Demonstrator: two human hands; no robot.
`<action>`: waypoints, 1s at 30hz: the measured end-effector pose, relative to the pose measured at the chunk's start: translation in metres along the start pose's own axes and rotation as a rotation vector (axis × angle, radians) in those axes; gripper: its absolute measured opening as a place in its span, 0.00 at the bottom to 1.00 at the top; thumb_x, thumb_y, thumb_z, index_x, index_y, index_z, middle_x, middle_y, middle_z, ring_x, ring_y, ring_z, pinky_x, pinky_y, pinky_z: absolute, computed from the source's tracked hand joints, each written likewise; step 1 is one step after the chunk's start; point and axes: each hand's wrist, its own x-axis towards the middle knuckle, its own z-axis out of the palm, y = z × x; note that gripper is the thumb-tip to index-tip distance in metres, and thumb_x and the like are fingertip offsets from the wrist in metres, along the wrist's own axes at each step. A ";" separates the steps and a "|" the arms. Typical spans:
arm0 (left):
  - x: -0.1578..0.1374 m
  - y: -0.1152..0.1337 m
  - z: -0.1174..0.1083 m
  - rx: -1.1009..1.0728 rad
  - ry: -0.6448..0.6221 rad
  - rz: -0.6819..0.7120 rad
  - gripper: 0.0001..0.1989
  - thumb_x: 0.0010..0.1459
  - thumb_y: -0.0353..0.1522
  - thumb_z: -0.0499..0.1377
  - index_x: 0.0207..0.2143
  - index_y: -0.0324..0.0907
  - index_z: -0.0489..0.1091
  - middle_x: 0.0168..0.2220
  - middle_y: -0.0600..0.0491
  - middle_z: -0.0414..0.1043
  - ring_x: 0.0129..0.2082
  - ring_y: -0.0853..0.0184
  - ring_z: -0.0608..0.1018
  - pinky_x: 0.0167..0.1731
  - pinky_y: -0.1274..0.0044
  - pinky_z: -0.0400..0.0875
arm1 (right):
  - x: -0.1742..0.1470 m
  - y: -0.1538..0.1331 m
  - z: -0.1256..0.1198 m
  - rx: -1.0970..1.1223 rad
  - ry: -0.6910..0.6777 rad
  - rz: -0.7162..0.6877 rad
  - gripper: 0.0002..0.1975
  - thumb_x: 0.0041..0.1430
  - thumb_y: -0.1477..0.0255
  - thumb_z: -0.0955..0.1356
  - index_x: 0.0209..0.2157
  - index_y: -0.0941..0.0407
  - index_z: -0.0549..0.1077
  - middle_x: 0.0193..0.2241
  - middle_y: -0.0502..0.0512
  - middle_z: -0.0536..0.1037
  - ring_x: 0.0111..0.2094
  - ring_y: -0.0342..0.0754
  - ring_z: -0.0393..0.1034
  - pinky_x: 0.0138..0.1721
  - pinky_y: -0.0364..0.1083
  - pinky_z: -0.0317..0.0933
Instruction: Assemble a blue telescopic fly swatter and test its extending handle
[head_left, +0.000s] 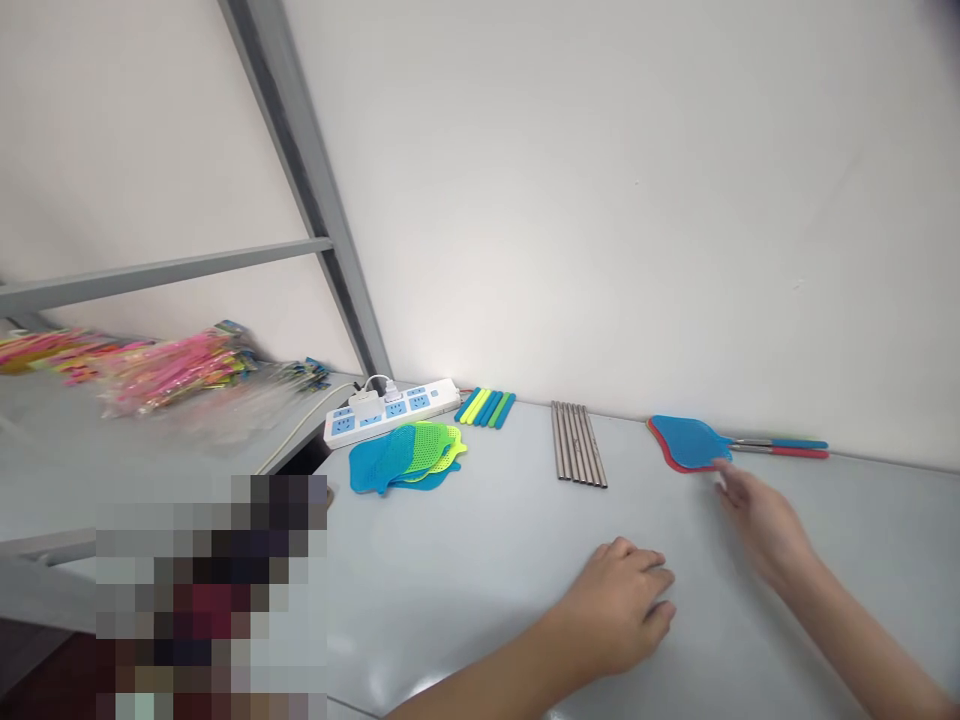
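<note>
While the left hand rests on the grey tabletop with its fingers loosely bent and a little apart, holding nothing, the right hand reaches farther out, its fingertips at the near edge of a blue fly swatter. Whether they pinch that edge or only lie against it, I cannot tell. The blue swatter lies on top of a red fly swatter, whose rim shows beneath; their slim metal shafts point right and end in one blue and one red handle grip.

Left of the swatters, well apart from both hands, a row of bare metal tubes lies side by side. Farther left is an overlapping pile of loose swatter heads in blue, green and yellow, with a row of blue, yellow and green handle sleeves just behind it. A white power strip with plugs in it sits beside the pile.

On the neighbouring table at far left, clear plastic bags contain mostly pink items, too blurred to name. Behind stand a grey metal frame and a plain pale wall.
</note>
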 end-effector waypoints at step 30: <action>-0.075 -0.072 -0.109 0.581 0.649 -0.699 0.19 0.54 0.39 0.46 0.46 0.39 0.62 0.50 0.44 0.55 0.52 0.59 0.57 0.50 0.67 0.52 | -0.059 0.030 0.052 -0.035 -0.746 0.124 0.18 0.51 0.62 0.62 0.40 0.58 0.71 0.28 0.56 0.72 0.29 0.47 0.65 0.38 0.50 0.59</action>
